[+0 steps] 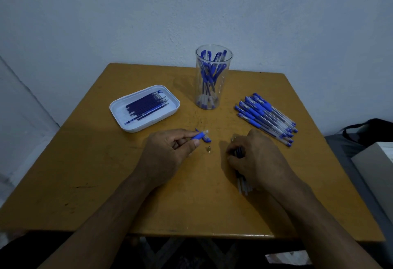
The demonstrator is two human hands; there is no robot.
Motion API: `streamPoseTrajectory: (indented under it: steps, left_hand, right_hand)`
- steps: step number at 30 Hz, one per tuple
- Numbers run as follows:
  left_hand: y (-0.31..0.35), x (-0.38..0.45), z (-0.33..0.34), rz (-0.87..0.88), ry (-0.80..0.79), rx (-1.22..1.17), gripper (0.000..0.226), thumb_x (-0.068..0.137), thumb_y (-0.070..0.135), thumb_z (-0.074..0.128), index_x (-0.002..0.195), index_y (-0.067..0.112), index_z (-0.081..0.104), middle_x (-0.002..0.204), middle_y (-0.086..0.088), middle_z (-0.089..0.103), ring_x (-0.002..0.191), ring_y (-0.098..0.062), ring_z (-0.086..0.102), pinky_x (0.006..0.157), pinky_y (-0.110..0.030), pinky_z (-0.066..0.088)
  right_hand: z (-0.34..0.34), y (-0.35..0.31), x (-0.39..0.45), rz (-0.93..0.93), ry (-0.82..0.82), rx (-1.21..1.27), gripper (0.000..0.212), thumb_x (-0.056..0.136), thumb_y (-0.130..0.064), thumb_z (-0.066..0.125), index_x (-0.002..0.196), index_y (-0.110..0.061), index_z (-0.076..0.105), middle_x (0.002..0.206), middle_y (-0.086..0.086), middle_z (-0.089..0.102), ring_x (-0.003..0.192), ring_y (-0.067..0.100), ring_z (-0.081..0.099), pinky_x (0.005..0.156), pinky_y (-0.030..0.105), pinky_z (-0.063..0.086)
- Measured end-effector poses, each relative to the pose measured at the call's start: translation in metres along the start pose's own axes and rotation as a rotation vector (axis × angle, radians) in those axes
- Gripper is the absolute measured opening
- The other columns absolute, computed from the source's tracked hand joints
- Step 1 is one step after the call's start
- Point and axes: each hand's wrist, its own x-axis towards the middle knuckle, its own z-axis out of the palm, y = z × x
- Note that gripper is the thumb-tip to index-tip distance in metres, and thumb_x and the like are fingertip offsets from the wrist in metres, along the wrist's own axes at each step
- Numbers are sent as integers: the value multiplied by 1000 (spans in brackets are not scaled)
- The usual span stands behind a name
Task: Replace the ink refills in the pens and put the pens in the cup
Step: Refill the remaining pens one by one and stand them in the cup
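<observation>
My left hand (170, 151) pinches a blue-gripped pen barrel (200, 135) just above the table. A blue pen cap (205, 139) lies under its tip, and a small metal pen tip (209, 149) lies between my hands. My right hand (253, 158) is curled round several old refills (242, 180), whose pale ends stick out below the palm. A clear cup (213, 77) holding several blue pens stands at the back centre. A white tray (119, 109) of several dark blue refills (146, 103) sits at the left. A pile of capped blue pens (266, 117) lies at the right.
The yellow-brown table (106, 183) stands against a pale wall. Its front edge is near my forearms. A dark bag (370, 130) and a grey box (378, 162) lie off the table's right side.
</observation>
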Motion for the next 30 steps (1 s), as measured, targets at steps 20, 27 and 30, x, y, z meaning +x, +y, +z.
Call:
streamPoseTrajectory:
  steps: [20, 27, 30]
  left_hand:
    - [-24, -3, -138, -152, 571, -81, 11, 97, 28, 68, 106, 26, 74, 66, -1, 70, 52, -20, 52, 53, -38, 45]
    - [-28, -11, -157, -126, 585, -70, 10, 97, 29, 69, 105, 28, 74, 68, 1, 71, 53, -18, 56, 52, -40, 48]
    - [-27, -12, -160, -125, 582, -81, 7, 97, 29, 69, 102, 32, 73, 68, 0, 71, 54, -26, 57, 51, -47, 51]
  right_hand:
    - [0, -157, 97, -484, -71, -127, 52, 90, -11, 66, 141, -18, 57, 139, 7, 57, 125, 25, 56, 98, 36, 49]
    - [7, -178, 126, -467, -303, -260, 44, 91, -6, 60, 133, -18, 65, 131, 5, 63, 119, 24, 60, 97, 31, 51]
    - [4, -178, 127, -478, -295, -253, 37, 95, -5, 58, 129, -17, 66, 130, 4, 63, 118, 22, 59, 96, 30, 51]
